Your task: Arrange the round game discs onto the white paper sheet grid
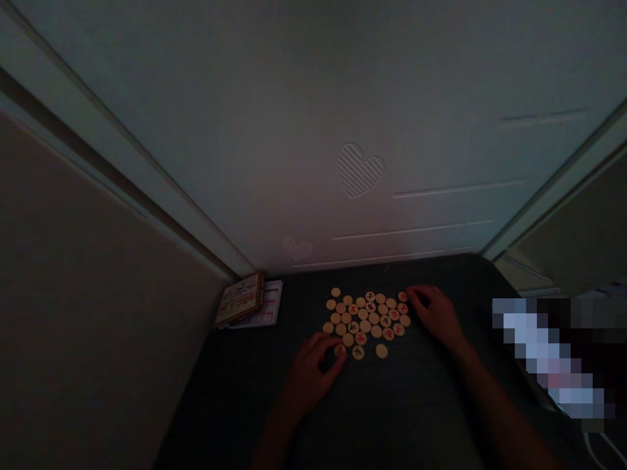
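Several round wooden game discs (366,318), some marked in red or black, lie bunched on a dark surface (392,405). My left hand (313,369) rests at the lower left of the pile, fingers curled, fingertips touching a disc (339,351) at its edge. My right hand (434,312) lies at the pile's right side, fingers curved, fingertips against the discs near the upper right. In the dim light I cannot make out whether either hand pinches a disc.
A small printed box (240,299) sits on a white folded sheet (269,307) at the far left corner. A pale wall with an embossed heart (360,170) rises right behind. A blurred-out patch (553,356) lies at the right.
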`<action>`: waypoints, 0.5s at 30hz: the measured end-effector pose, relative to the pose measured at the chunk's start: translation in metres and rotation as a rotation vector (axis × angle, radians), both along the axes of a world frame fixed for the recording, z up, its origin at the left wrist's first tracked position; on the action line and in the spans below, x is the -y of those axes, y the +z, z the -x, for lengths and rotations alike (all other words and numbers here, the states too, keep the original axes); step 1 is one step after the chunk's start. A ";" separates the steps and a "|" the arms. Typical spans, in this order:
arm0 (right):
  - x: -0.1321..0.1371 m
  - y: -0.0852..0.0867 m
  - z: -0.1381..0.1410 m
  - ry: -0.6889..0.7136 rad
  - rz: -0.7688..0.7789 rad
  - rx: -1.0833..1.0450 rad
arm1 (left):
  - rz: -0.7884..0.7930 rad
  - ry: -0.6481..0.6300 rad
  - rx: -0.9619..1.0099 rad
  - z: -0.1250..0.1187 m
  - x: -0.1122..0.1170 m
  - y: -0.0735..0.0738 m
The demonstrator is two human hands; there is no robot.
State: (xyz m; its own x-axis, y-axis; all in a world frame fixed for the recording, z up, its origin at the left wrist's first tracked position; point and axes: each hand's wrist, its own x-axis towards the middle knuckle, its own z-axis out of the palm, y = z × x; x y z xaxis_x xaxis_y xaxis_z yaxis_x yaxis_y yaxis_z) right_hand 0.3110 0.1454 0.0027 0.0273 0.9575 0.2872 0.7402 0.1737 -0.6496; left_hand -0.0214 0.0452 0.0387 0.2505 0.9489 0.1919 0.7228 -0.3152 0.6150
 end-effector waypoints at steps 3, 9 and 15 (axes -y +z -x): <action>0.003 0.004 0.000 0.013 -0.003 0.005 | -0.006 -0.001 -0.009 0.003 0.001 -0.005; 0.038 0.018 -0.008 0.153 -0.024 0.082 | 0.025 -0.020 -0.001 0.006 -0.002 -0.010; 0.082 0.014 0.000 0.183 -0.058 0.077 | 0.039 0.003 0.073 0.004 -0.003 -0.011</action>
State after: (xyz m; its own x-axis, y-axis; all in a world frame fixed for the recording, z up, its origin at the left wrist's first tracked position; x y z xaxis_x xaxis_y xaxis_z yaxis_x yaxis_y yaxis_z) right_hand 0.3113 0.0635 0.0163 -0.1700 0.9263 0.3363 0.7399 0.3453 -0.5773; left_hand -0.0251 0.0480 0.0279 0.2344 0.9568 0.1720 0.6766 -0.2876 0.6779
